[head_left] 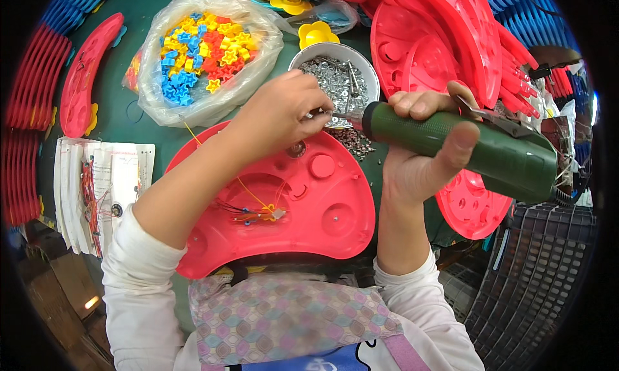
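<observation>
I have the right hand point(416, 168) wrapped around the green electric screwdriver point(503, 161), angled sideways, probably so its bit meets the left hand point(280, 113). Those fingertips pinch together; I can't tell whether they hold a fastener. The red plastic shell point(303, 235) lies below on the tabletop point(138, 19), its hollow cradling wires point(248, 215); the white bowl point(373, 74) sits beyond, presumably for short reaches.

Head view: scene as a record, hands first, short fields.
Left hand: fingers pinched at green screwdriver's tip; anything held too small to tell
Right hand: gripping the screwdriver
In front: red shell, wires lying on it
Beyond: white bowl of metal fasteners
Upper left: clear bag, star-shaped pieces inside
</observation>
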Demonstrator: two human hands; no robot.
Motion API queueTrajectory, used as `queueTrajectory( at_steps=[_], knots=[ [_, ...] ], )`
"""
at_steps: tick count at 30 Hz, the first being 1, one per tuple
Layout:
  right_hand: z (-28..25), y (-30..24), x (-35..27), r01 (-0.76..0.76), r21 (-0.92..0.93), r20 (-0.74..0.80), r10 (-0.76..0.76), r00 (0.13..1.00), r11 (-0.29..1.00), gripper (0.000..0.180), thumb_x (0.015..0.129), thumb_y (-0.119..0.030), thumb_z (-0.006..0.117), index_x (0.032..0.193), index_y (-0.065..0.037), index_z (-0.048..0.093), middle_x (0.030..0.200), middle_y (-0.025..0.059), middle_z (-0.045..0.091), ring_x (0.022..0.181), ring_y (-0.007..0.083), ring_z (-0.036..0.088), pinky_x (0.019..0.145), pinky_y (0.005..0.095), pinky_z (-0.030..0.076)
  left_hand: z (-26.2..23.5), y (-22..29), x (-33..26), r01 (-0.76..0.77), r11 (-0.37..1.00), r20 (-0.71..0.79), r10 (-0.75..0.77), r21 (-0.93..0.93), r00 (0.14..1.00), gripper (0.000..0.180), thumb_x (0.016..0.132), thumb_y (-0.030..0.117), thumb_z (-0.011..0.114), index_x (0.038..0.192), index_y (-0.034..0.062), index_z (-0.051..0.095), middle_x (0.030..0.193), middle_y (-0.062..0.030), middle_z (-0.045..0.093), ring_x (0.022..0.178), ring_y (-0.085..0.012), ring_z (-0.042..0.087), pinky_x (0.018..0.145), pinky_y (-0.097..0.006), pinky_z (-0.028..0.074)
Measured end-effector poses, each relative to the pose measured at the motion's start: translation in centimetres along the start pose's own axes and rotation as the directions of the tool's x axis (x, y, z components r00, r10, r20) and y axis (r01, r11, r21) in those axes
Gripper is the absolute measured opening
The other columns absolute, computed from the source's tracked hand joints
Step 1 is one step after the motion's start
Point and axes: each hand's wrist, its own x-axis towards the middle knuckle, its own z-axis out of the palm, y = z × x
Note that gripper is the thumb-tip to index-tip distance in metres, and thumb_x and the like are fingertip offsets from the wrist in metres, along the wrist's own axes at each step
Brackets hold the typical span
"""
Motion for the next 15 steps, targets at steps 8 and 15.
queueTrajectory(
  at_steps=[8, 15],
  knots=[
    [1.7, -0.3, -1.8, -0.081, 0.028, 0.109, 0.078, 0.991, 0.996, 0.07, 0.095, -0.066, 0.061, 0.129, -0.005, 0.051, 0.082, 0.0048, 0.059, 0.076, 0.0201, 0.06, 0.078, 0.039, 0.052, -2.8, 2.4, -3.8, 0.087, 0.994, -0.005, -0.087, 0.066, 0.996, 0.019, 0.079, 0.012, 0.083, 0.093, 0.0052, 0.071, 0.086, -0.0091, 0.063, 0.082, -0.0291, 0.06, 0.073, -0.04, 0.051],
    [2.6, -0.1, -2.3, -0.1, 0.064, 0.164, 0.088, 0.983, 0.993, 0.073, 0.094, -0.069, 0.06, 0.13, -0.005, 0.051, 0.081, 0.004, 0.058, 0.076, 0.0201, 0.061, 0.077, 0.0387, 0.053, -3.2, 2.9, -5.6, 0.15, 0.985, -0.053, -0.146, 0.083, 0.988, 0.017, 0.08, 0.012, 0.083, 0.092, 0.0051, 0.072, 0.084, -0.0084, 0.064, 0.081, -0.0279, 0.061, 0.071, -0.04, 0.051]
  ],
)
